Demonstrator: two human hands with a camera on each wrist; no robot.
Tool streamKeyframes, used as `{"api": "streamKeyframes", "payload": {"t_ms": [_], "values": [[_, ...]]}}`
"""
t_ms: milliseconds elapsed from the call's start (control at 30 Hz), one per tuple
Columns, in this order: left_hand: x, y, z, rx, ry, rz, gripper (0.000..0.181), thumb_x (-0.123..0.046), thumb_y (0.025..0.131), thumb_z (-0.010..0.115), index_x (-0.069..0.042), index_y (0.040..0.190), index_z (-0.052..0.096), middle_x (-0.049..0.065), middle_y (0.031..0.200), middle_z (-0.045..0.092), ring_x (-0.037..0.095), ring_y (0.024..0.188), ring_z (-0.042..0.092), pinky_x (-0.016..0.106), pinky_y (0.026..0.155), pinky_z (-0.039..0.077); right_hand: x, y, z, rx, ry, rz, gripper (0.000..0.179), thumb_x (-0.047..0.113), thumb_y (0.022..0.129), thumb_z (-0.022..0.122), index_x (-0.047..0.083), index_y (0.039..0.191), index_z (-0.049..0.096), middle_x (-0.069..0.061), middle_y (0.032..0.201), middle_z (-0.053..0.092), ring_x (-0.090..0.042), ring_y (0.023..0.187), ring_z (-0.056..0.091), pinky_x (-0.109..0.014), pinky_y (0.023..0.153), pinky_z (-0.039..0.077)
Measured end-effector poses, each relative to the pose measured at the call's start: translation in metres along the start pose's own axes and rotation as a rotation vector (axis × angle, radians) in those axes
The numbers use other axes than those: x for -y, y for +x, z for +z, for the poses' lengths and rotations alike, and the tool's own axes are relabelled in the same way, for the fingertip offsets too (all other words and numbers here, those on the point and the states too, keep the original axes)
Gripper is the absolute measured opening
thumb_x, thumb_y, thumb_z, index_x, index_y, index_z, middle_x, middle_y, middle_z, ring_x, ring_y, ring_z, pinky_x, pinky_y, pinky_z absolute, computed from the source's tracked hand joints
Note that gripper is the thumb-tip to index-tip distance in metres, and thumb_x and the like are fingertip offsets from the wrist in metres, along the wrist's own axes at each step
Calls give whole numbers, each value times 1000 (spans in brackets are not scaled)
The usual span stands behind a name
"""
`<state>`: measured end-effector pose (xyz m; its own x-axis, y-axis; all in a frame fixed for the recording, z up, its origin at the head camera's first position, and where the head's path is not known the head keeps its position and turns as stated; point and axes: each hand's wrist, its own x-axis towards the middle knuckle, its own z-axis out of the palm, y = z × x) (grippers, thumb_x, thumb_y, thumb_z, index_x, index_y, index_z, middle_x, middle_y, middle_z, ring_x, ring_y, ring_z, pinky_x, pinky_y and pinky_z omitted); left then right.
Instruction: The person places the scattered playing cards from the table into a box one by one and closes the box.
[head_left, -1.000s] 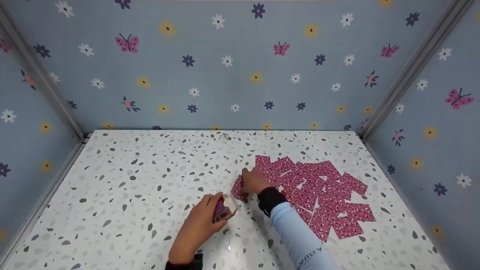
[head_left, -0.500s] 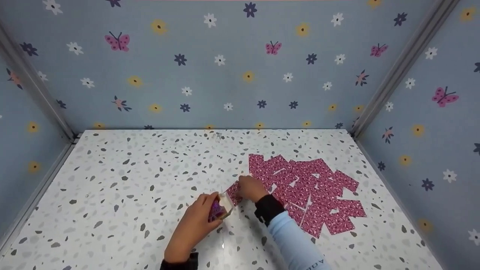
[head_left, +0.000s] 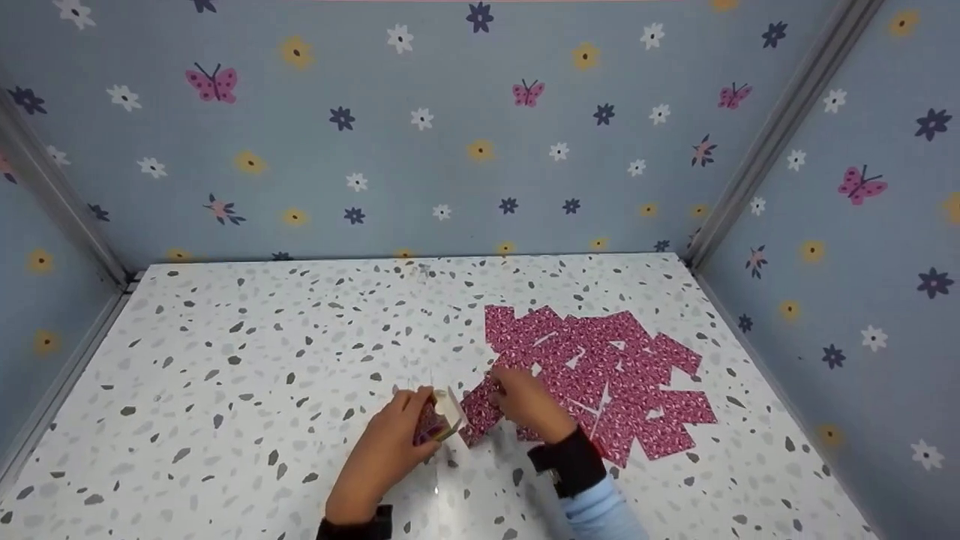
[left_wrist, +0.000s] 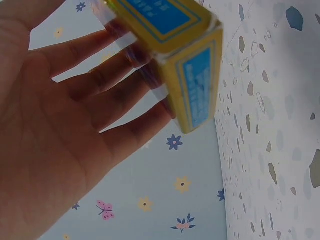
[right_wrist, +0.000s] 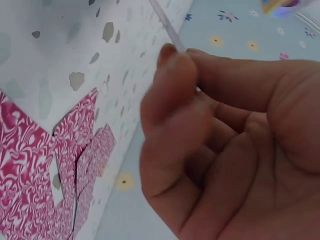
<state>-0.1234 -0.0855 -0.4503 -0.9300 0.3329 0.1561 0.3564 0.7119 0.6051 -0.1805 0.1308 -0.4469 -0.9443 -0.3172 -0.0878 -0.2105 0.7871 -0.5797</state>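
Note:
In the head view my left hand (head_left: pixel 381 450) grips a small card box (head_left: pixel 451 411), its pale flap standing toward the right. The left wrist view shows the fingers around that box (left_wrist: pixel 192 85), which is yellow with blue printed panels. My right hand (head_left: pixel 532 401) pinches a pink-patterned playing card (head_left: pixel 480 414) just right of the box. Edge-on, the pinched card (right_wrist: pixel 167 24) appears as a thin strip between thumb and fingers in the right wrist view. Beyond the right hand lie several spread playing cards (head_left: pixel 600 352), pink side up and overlapping.
A white speckled tabletop (head_left: pixel 247 360) carries everything. Blue panels with flowers and butterflies stand behind as a back wall (head_left: pixel 420 150) and at the right as a side wall (head_left: pixel 840 300). Grey metal posts mark the corners.
My right hand has drawn the card away from the spread, nearer to me and beside the box's flap. The left hand still holds the box. The head view has shifted slightly.

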Motion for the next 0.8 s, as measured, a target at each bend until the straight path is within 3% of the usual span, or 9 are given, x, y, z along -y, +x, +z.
{"api": "streamKeyframes", "payload": {"t_ms": [167, 300, 433, 533, 667, 800], "values": [[0, -2, 1, 25, 3, -12, 70, -18, 73, 77, -1, 133, 45, 16, 114, 53, 27, 93, 58, 44, 82, 50, -2, -23, -8, 49, 117, 39, 3, 3, 87, 56, 3, 90, 54, -1, 73, 48, -13, 63, 46, -26, 57, 44], [-2, -2, 3, 45, 7, -25, 69, -17, 73, 77, 0, 132, 46, 16, 112, 53, 26, 92, 58, 43, 81, 50, -1, -40, -20, 32, 162, 46, 13, 2, 87, 56, 2, 101, 55, -2, 76, 50, -13, 65, 48, -26, 58, 46], [-6, -1, 5, 76, 9, -31, 68, -18, 73, 77, 0, 132, 47, 15, 112, 53, 23, 93, 57, 42, 81, 49, 2, -56, -33, -38, 248, 26, 24, -2, 87, 55, 1, 111, 50, -7, 81, 54, -13, 63, 52, -25, 56, 48], [-10, -1, 5, 102, 9, -19, 68, -18, 73, 76, -1, 132, 46, 14, 112, 52, 21, 94, 56, 40, 81, 49, 4, -67, -41, -139, 333, -10, 27, -6, 86, 55, 1, 111, 48, -13, 82, 55, -15, 62, 54, -28, 54, 51], [-20, -3, 5, 103, 27, 43, 66, -16, 72, 74, 0, 131, 47, 13, 112, 53, 19, 91, 56, 37, 79, 49, 9, -78, -47, -269, 416, -56, 31, -9, 83, 58, 3, 111, 50, -16, 90, 57, -16, 69, 58, -32, 58, 55], [-30, -5, 4, 74, 58, 111, 66, -18, 73, 74, 2, 130, 48, 12, 110, 54, 19, 89, 56, 34, 76, 49, 15, -81, -50, -289, 469, -96, 31, -9, 82, 60, 2, 109, 51, -16, 102, 55, -18, 78, 60, -32, 63, 56]]}}
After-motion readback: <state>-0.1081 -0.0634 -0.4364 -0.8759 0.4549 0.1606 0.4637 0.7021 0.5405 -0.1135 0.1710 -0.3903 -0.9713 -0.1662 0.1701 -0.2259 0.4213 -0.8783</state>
